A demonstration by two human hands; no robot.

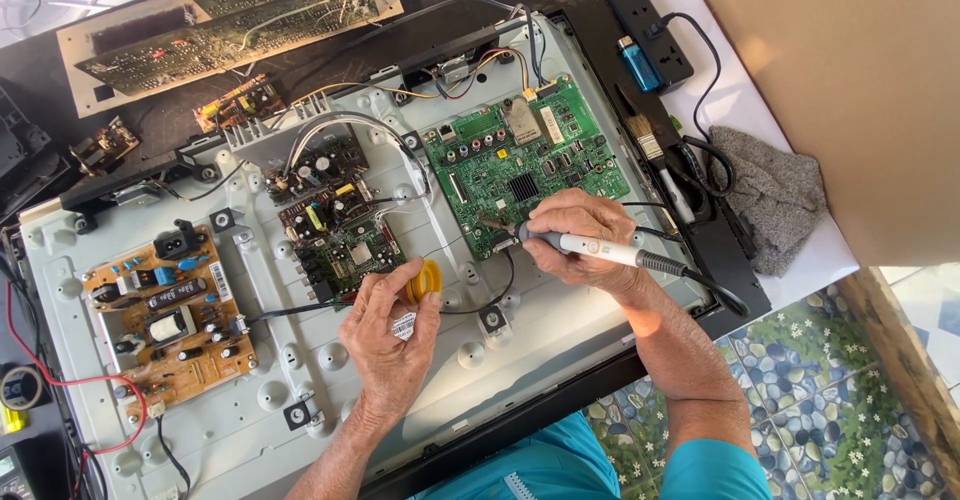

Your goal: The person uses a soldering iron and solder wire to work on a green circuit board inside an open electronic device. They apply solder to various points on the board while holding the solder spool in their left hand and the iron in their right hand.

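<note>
Soldering iron (610, 251), slim white-and-grey, tip on green circuit board (520, 165), in right hand (585, 240).

Electronics repair bench: opened television back (300, 380), circuit boards (several) (520, 165), soldering iron (600, 250).

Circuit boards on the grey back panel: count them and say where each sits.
3: a brown board at the left, a dark board in the middle, a green board at the right, by the right hand.

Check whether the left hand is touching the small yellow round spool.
Touching: the head view shows the left hand pinching the small yellow round spool between its fingertips.
</note>
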